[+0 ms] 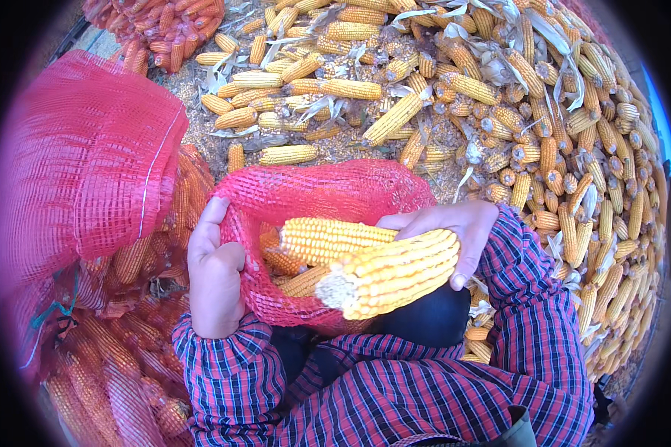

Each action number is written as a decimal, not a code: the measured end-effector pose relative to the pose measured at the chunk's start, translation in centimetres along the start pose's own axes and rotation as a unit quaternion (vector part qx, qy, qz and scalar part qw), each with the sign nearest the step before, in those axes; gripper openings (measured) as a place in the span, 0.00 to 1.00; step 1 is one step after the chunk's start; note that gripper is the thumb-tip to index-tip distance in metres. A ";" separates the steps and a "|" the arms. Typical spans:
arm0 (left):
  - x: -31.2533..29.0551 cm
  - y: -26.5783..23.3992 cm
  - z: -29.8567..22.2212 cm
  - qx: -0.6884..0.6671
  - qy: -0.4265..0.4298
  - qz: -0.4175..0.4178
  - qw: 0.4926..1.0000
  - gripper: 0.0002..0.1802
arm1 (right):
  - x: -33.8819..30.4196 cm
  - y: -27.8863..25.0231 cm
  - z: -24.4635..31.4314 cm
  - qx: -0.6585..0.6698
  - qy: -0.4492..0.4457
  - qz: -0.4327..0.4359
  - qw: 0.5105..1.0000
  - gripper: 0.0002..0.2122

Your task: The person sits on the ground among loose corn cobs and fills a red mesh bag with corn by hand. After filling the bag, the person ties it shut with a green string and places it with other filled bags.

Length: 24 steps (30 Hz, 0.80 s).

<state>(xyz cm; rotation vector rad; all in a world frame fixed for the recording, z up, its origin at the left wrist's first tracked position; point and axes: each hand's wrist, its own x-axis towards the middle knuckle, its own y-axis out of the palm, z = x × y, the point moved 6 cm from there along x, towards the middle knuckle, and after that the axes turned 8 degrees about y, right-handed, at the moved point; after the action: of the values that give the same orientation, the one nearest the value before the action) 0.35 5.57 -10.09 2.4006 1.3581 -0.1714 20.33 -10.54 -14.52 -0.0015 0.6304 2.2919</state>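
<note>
A red mesh sack [328,182] stands in front of me with its mouth spread wide, and orange corn cobs lie inside it. My left hand [215,276] grips the sack's rim on the left side, fingers curled over the mesh. Above the opening, my right hand [455,227] holds two yellow corn cobs. The nearer corn cob [402,276] tilts with its pale end toward the left. Behind it, the other corn cob [332,240] points left into the sack's mouth. The right fingers are partly hidden by the cobs.
A big heap of loose corn cobs [566,164] spreads across the right and far side, with dry husks and loose kernels. At the left stands a tall red mesh sack [104,149]. Filled mesh sacks [104,372] lie below it, and another filled sack [164,33] sits far left.
</note>
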 end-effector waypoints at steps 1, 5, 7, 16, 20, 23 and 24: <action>-0.1 -0.4 -0.4 -0.009 0.008 0.001 1.000 0.41 | 1.7 -0.1 -1.6 -0.003 0.074 0.003 0.997 0.41; -1.3 -3.6 -2.7 -0.090 0.062 -0.035 0.993 0.43 | 9.0 -1.4 -4.6 -0.273 0.164 -0.194 0.928 0.37; -2.3 -5.1 -3.5 -0.068 0.067 -0.056 0.994 0.42 | 10.6 -1.1 -5.3 -0.418 0.159 -0.294 0.845 0.40; -2.6 -3.8 -3.1 -0.008 0.000 -0.066 0.998 0.41 | 1.9 3.2 -6.1 -0.293 0.274 0.039 0.915 0.26; -2.2 -2.3 -1.7 -0.016 -0.027 -0.069 0.997 0.41 | -4.0 -7.4 -1.5 0.083 0.260 -0.266 0.925 0.20; -1.5 -2.0 -1.0 0.024 -0.058 -0.047 0.997 0.39 | -3.4 -18.7 -5.2 -0.203 0.216 -0.520 0.801 0.13; -1.2 -1.8 -0.9 0.028 -0.069 -0.025 0.997 0.39 | -2.7 -20.9 -7.2 -0.384 0.237 -0.550 0.703 0.11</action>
<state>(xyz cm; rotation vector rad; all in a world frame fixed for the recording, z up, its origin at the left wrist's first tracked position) -1.90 5.84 -9.39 2.3529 1.3656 -0.3870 34.92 -2.95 -29.56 -1.0952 -0.1831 1.1549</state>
